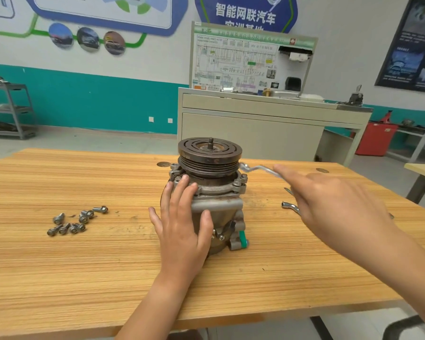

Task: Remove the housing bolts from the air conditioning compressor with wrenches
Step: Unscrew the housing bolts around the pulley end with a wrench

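Observation:
The air conditioning compressor (pixel 216 200) stands upright in the middle of the wooden table (pixel 84 266), its dark grooved pulley on top. My left hand (pixel 182 224) lies flat against its near left side, fingers spread over the housing. My right hand (pixel 329 200) is to the right of it and holds a silver offset wrench (pixel 255 168); the wrench's ring end sits at the flange just under the pulley's right edge. A bolt (pixel 243 179) still stands in the right flange ear. Several removed bolts (pixel 76 220) lie loose on the table to the left.
Two more silver wrenches (pixel 290 207) lie on the table under my right hand. A beige training bench with a wiring diagram board (pixel 250 62) stands behind the table. A grey shelf rack (pixel 12 111) is at far left, a red bin (pixel 375 138) at right.

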A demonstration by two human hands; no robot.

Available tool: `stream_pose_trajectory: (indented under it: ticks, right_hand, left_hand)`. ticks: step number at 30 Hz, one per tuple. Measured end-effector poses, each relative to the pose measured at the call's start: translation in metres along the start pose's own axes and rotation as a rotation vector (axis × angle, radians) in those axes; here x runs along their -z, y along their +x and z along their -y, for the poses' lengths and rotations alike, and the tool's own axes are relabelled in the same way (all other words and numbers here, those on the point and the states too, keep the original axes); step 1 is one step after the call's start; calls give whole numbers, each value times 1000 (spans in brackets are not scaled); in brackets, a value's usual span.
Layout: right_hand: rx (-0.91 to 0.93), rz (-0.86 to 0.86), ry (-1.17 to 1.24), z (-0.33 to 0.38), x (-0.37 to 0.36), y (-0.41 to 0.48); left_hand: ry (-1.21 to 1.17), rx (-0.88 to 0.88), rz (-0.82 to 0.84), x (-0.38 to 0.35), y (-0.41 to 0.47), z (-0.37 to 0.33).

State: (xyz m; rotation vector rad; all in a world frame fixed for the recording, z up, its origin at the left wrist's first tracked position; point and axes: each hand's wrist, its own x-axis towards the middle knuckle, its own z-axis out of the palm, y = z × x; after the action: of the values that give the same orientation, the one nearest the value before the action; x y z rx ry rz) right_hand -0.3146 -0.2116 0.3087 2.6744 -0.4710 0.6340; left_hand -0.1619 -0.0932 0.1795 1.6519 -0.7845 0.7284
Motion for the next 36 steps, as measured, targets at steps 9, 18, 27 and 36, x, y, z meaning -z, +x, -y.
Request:
stream_pose_trajectory:
  ticks: [9, 18, 27, 36]
  right_hand:
    - [-46, 169, -203, 24, 15, 10]
    - [92, 236, -269, 47, 12, 9]
    - [98, 295, -322, 41, 20, 13]
    - [174, 284, -404, 39, 17, 24]
  left_hand:
    - [-4, -8, -11, 1, 0, -1]
    - [3, 17, 16, 3, -2, -2]
    - [-5, 25, 18, 3, -1, -3]
    - [-7, 20, 27, 3, 0, -3]
